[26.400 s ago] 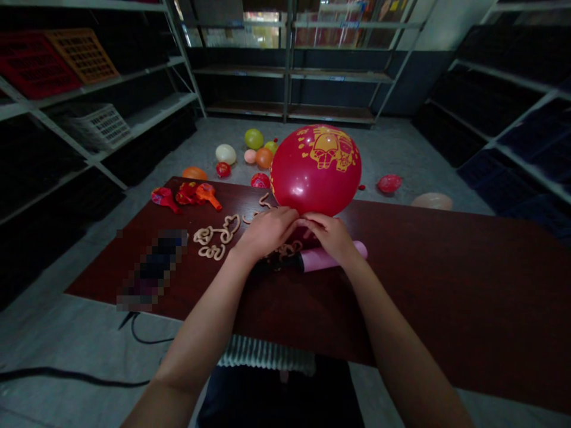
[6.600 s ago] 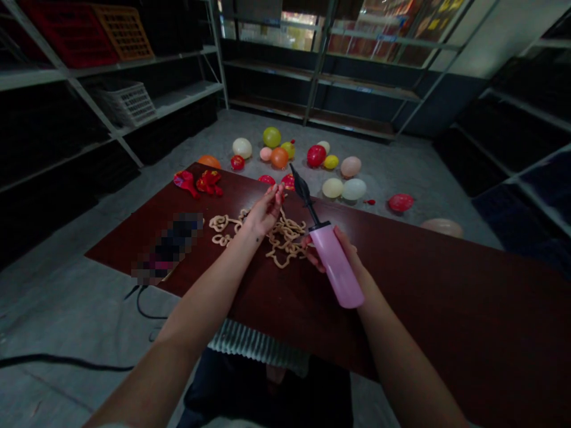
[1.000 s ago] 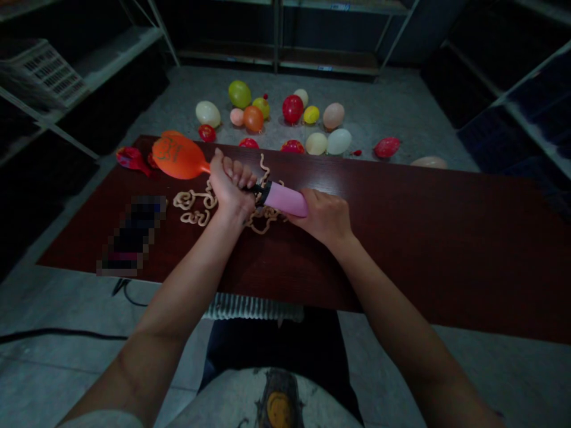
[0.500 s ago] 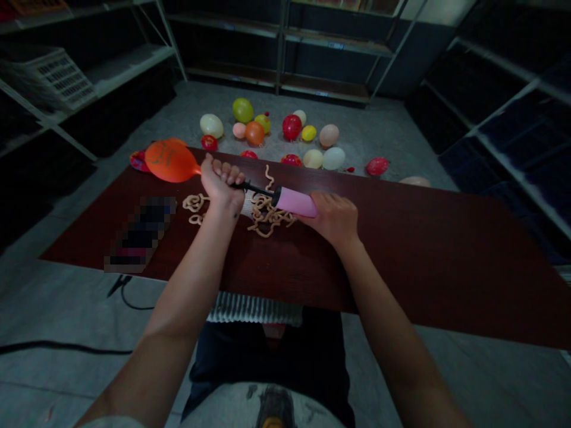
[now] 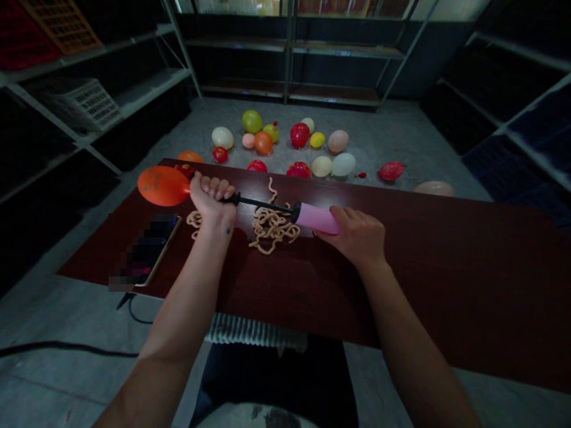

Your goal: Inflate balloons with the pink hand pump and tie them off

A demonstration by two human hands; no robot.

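My left hand (image 5: pixel 212 195) is closed round the neck of an orange balloon (image 5: pixel 163 186) and the black end of a hand pump. The balloon is partly inflated and points left. My right hand (image 5: pixel 360 233) grips the pump's pink barrel (image 5: pixel 317 218). Between my hands the pump's black rod (image 5: pixel 266 205) is drawn well out. Below the rod, a tangle of beige, rope-like strands (image 5: pixel 274 229) lies on the dark red table (image 5: pixel 428 255); a smaller bit of it (image 5: pixel 194 220) shows beside my left wrist.
A phone (image 5: pixel 154 249) lies at the table's left. Behind the table, several balloons (image 5: pixel 263 143) in different colours rest on the floor. Metal shelves (image 5: pixel 343 53) stand at the back and sides, with a white crate (image 5: pixel 93 104) on the left one.
My right hand has moved away from my left with the pink barrel, and more rod shows. The orange balloon's outline has changed. The camera view has shifted, so the table sits lower.
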